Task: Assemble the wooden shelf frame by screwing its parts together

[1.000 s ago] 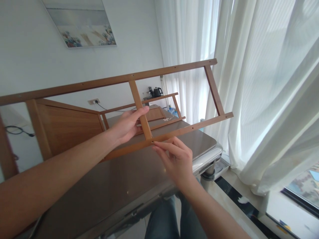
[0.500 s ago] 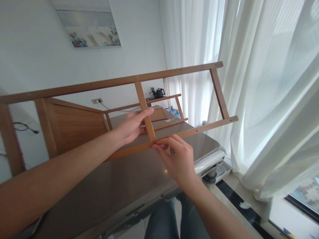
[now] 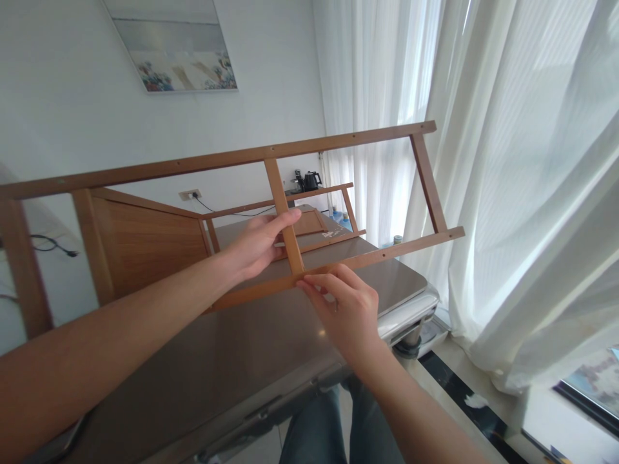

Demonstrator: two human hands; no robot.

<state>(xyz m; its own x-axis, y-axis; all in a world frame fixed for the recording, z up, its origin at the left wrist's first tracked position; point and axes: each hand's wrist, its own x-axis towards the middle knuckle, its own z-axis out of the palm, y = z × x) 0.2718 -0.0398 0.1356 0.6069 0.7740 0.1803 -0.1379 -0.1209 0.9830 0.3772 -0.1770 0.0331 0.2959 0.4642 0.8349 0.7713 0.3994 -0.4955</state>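
Open passage between middle crossbar (image 3: 281, 200) and end bar (image 3: 428, 183); upper rail (image 3: 314, 145) above, lower rail (image 3: 403, 249) below block way.

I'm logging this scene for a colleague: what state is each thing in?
Left hand: gripping the middle crossbar
Right hand: pinched at the lower rail, contents unclear
Wooden frame: rails joined by crossbars
Wall plug: in the outlet
Curtains: drawn, letting light through
Picture: hung on the wall
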